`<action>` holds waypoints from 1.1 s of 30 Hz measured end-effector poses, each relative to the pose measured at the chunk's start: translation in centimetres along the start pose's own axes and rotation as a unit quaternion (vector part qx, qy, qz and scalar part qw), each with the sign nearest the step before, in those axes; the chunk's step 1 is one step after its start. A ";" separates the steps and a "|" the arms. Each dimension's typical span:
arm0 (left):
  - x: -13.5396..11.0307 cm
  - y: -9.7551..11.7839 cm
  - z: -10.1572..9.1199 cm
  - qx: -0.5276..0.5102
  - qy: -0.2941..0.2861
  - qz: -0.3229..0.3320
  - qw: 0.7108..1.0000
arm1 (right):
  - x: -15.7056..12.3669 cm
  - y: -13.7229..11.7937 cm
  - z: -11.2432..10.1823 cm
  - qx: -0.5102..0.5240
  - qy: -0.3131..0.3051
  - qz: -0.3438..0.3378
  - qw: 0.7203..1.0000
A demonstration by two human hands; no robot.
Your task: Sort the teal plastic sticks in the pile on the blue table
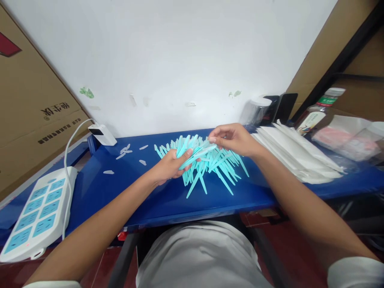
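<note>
My left hand (172,166) is closed around a bundle of slim turquoise sticks that look like eyebrow razors (196,153). Their ends fan out above the thumb and toward the right. At the right end of this bundle, my right hand (230,139) pinches the pale, clear-looking tip of one razor between thumb and fingers; the exact contact is partly hidden. Below and behind both hands, a loose heap of the same turquoise razors (223,172) lies on the blue table (144,202), pointing in many directions. Several small whitish covers (143,163) are scattered left of the heap.
White flat sleeves (297,154) are stacked at the right, near a bottle (318,108) and a pink package (345,140). A clear-wrapped cylinder (256,112) stands at the back. On the left are a power strip (42,212), a small white device (102,135) and a cardboard box (36,100).
</note>
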State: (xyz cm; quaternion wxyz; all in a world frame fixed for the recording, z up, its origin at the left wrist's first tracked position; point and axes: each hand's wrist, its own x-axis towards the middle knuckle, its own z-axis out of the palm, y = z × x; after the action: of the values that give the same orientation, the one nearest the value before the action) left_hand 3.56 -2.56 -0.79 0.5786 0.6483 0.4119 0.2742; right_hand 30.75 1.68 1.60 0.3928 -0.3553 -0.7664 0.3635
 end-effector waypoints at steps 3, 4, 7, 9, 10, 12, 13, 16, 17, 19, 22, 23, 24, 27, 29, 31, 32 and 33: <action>-0.1 0.1 0.0 0.005 -0.001 0.001 1.000 | 0.0 0.2 -0.1 0.004 -0.004 -0.001 1.000; -0.2 0.1 0.0 0.006 -0.001 0.003 1.000 | 0.0 0.2 -0.2 0.005 -0.006 -0.003 1.000; -0.3 0.1 0.0 0.002 -0.005 0.005 1.000 | -0.1 0.2 -0.1 0.006 -0.006 -0.008 1.000; -0.2 0.1 0.0 -0.001 -0.009 0.003 1.000 | 0.0 0.1 0.0 0.006 -0.007 -0.012 1.000; -0.1 0.0 0.1 -0.004 -0.009 0.003 1.000 | 0.0 0.0 0.0 0.002 -0.008 -0.013 1.000; 0.2 -0.2 0.2 -0.018 -0.007 -0.001 1.000 | 0.1 0.1 -0.4 -0.020 -0.015 -0.011 1.000; 0.3 -0.3 0.3 -0.026 -0.004 -0.005 1.000 | 0.2 0.2 -0.9 -0.042 -0.013 -0.006 0.999; 0.7 -0.5 0.4 -0.041 0.019 -0.021 0.999 | 0.3 1.5 -3.7 -0.185 0.012 0.036 0.982; 0.7 -0.5 0.4 -0.041 0.029 -0.025 0.998 | 0.2 2.1 -4.9 -0.257 0.016 0.067 0.964; 0.8 -0.4 0.2 -0.045 0.045 -0.021 0.998 | -0.1 3.4 -7.3 -0.372 -0.022 0.168 0.913; 0.7 -0.2 0.0 -0.056 0.052 0.000 0.997 | -0.8 4.8 -10.1 -0.425 -0.079 0.288 0.855; 0.7 -0.2 0.0 -0.057 0.052 0.004 0.997 | -1.0 5.1 -10.6 -0.426 -0.095 0.317 0.842; 0.7 -0.1 0.0 -0.056 0.053 0.003 0.997 | -1.2 5.2 -11.1 -0.423 -0.115 0.344 0.830; 0.7 -0.2 0.0 -0.051 0.060 -0.009 0.997 | -1.6 5.6 -11.6 -0.404 -0.173 0.400 0.804; 0.8 -0.3 0.0 -0.047 0.065 -0.016 0.997 | -1.7 5.7 -11.6 -0.394 -0.189 0.413 0.799; 0.7 -0.4 0.0 -0.043 0.064 -0.017 0.997 | -1.7 5.9 -11.4 -0.378 -0.199 0.412 0.805; 0.7 -0.4 0.0 -0.043 0.062 -0.016 0.997 | -1.6 5.9 -11.2 -0.367 -0.207 0.407 0.810; 0.7 -0.4 0.1 -0.044 0.060 -0.014 0.997 | -1.6 5.8 -10.9 -0.358 -0.215 0.398 0.817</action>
State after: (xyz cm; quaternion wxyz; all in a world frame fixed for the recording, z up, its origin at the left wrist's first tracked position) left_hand 3.90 -1.99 -1.26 0.5848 0.5983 0.4429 0.3223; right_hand 42.35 6.24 0.89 -0.1152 -0.6578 -0.6992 0.2552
